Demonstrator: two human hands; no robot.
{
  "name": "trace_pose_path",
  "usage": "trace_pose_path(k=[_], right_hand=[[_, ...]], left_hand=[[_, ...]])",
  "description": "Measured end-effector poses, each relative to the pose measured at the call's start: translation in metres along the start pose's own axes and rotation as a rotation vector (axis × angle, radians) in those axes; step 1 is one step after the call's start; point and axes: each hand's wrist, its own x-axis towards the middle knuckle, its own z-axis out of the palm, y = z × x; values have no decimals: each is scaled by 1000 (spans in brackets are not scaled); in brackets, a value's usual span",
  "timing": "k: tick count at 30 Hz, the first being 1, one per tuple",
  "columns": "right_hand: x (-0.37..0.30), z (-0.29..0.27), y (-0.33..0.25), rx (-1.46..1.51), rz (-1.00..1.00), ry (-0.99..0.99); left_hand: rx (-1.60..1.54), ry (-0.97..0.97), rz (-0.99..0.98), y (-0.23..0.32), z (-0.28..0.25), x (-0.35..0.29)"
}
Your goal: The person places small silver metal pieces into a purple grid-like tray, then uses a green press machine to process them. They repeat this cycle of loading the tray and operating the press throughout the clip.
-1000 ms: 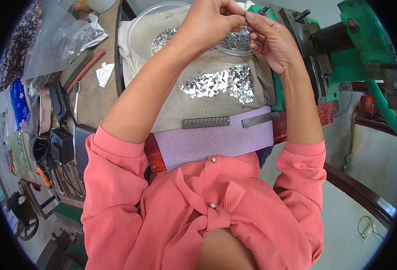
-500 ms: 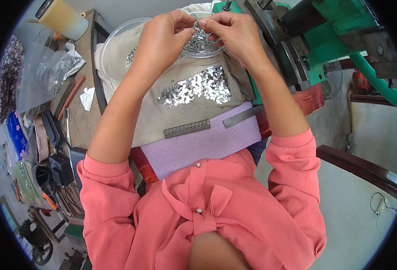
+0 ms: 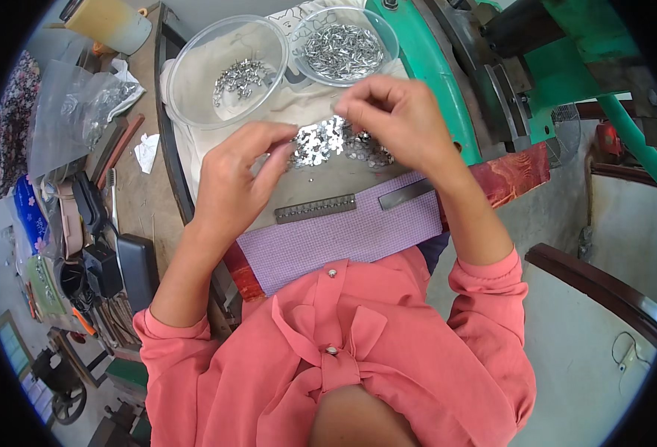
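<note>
My left hand (image 3: 243,175) is at the left end of a pile of small shiny metal discs (image 3: 321,145), thumb and forefinger a little apart with nothing seen between them. Over the pile's right part, my right hand (image 3: 403,123) has thumb and forefinger pinched together; what they hold, if anything, is too small to make out. Beyond the hands stand two clear round tubs. The left tub (image 3: 176,97) has a small heap of little metal parts (image 3: 240,78) in it, and the right tub (image 3: 395,45) many small silvery pieces (image 3: 342,51).
Closer to me, a dark slotted metal bar (image 3: 315,208) and a flat metal strip (image 3: 406,194) lie by a lilac woven mat (image 3: 328,242). A green machine (image 3: 447,82) stands at the right. Tools and a black case (image 3: 138,270) crowd the left side.
Both hands have come back from the right tub toward me and moved apart, to the disc pile. The two tubs are now uncovered to view.
</note>
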Motion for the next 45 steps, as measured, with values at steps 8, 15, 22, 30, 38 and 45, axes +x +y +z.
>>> trace_pose_path(k=[8,15,22,30,38,45], right_hand=[[-38,30,22,-535,-515,-58],[-34,25,23,-512,-528,-52],[-37,13,22,-419,-410,35],[-38,19,30,-425,-401,58],[-39,19,29,-425,-400,41],[-38,21,30,-467,-456,58]], left_hand=[[2,-2,-156,-2,-2,-49],[105,-51,80,5,11,-58],[198,-179,281,15,32,-50],[283,-251,348,14,43,-45],[377,-275,393,14,39,-43],[290,-198,266,9,24,-54]])
